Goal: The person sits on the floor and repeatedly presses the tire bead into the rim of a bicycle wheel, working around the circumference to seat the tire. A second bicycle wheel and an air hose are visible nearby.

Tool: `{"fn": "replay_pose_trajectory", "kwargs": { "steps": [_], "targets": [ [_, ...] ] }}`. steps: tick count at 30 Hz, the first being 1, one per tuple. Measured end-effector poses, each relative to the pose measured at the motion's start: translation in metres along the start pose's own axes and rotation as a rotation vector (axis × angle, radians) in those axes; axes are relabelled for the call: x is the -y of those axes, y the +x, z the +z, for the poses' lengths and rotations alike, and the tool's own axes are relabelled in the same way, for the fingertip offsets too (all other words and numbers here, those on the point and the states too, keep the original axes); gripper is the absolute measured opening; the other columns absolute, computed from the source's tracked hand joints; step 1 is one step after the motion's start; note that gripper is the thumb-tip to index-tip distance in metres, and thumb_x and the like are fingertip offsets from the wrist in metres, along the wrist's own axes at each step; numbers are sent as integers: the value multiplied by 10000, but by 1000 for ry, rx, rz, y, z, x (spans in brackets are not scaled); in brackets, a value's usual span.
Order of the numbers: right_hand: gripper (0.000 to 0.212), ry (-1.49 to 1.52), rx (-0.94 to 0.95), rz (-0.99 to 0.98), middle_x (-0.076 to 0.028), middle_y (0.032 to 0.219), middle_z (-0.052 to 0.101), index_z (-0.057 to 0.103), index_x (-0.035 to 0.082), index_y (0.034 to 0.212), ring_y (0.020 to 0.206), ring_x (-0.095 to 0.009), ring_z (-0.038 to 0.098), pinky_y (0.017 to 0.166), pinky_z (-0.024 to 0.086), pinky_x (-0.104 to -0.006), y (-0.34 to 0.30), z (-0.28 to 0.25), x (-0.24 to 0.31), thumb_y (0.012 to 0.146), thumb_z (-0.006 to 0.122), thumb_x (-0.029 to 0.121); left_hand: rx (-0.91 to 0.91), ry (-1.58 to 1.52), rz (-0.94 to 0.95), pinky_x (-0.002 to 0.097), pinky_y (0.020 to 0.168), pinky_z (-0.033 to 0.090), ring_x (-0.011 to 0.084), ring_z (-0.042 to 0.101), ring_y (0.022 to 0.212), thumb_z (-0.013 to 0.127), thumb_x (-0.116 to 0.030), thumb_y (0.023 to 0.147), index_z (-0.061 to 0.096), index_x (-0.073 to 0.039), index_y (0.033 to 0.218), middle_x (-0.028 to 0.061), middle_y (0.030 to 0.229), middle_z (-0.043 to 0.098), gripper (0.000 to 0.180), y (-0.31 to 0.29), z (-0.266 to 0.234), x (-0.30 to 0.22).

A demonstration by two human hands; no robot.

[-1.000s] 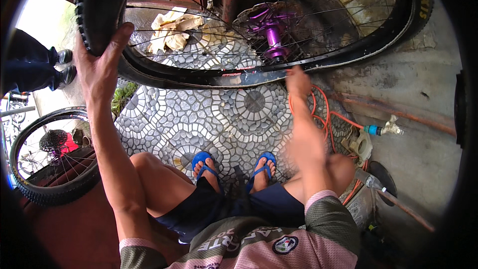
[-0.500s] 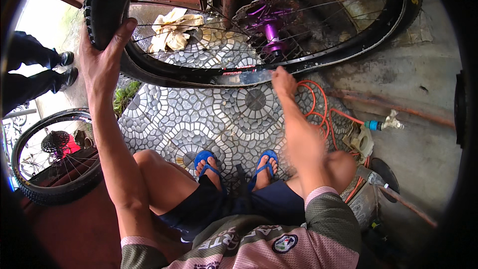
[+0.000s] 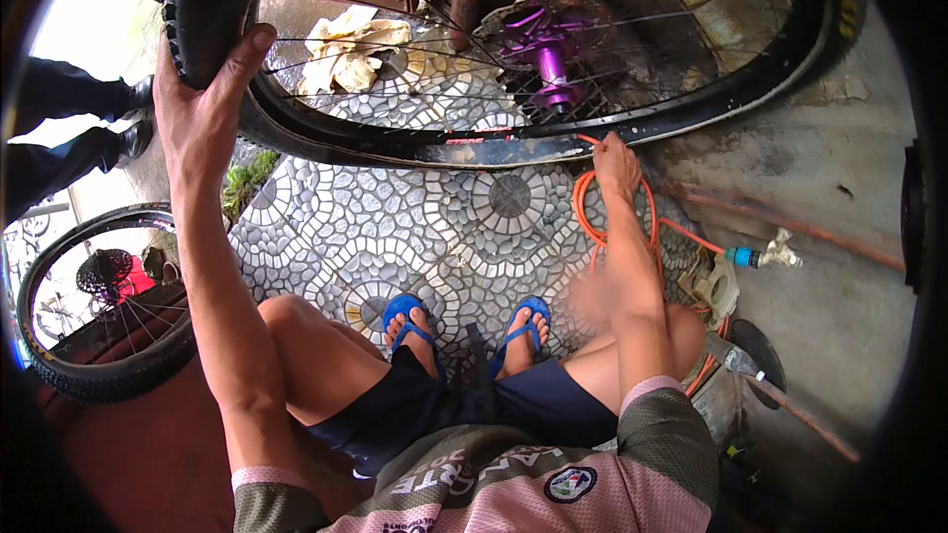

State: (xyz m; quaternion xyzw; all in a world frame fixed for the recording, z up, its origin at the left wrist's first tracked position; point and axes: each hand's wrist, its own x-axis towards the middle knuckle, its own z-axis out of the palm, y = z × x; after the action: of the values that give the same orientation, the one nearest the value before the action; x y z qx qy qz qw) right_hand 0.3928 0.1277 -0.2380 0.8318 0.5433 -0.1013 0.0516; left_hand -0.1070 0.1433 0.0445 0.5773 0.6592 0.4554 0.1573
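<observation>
A large bicycle wheel (image 3: 681, 118) with a black knobbly tyre (image 3: 212, 10) stands before me, tilted. Its purple hub (image 3: 553, 69) carries a disc rotor and a cassette. My left hand (image 3: 202, 104) is closed round the tyre at the left, thumb over its inner edge. At the wheel's near lower side, my right hand (image 3: 616, 166) is closed against the rim and tyre edge. A thin orange piece (image 3: 589, 139) sticks out from its fingers; the rest of it is hidden by the hand.
An orange hose (image 3: 583, 207) lies coiled beneath my right arm, running to a tap (image 3: 782, 249) at the right wall. A second wheel (image 3: 109, 385) leans at the left. A crumpled cloth (image 3: 351, 49) lies on the pebbled floor (image 3: 415, 227). Someone's legs (image 3: 74, 153) stand far left.
My right hand has shifted right along the rim, and an orange piece now shows at its fingers. The wheel has moved slightly right. My left hand keeps its hold on the tyre.
</observation>
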Motion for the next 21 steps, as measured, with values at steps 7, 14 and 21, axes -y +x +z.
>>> {"fn": "replay_pose_trajectory", "kwargs": {
  "steps": [7,14,21],
  "targets": [
    [231,3,89,-174,-234,942,747,659,112,1045,946,-475,717,826,557,-601,-23,8,50,1001,590,329,17,-73,-7,334,900,517,175,680,940,878,-475,838,683,-7,1212,82,1036,739,629,3,-1,2],
    [213,-19,41,-165,-217,956,756,659,120,1102,953,-449,727,828,568,-587,-16,10,49,966,602,274,14,-76,12,335,870,532,173,686,922,906,-495,797,674,-53,1221,59,1020,741,655,0,6,-5],
    [210,121,-54,-5,-196,1034,756,720,126,1014,998,-441,716,821,560,-562,17,-28,-21,955,649,314,33,-33,-2,330,866,532,176,689,922,901,-519,793,690,-55,1198,48,1013,740,651,-1,-6,10]
  ]
}}
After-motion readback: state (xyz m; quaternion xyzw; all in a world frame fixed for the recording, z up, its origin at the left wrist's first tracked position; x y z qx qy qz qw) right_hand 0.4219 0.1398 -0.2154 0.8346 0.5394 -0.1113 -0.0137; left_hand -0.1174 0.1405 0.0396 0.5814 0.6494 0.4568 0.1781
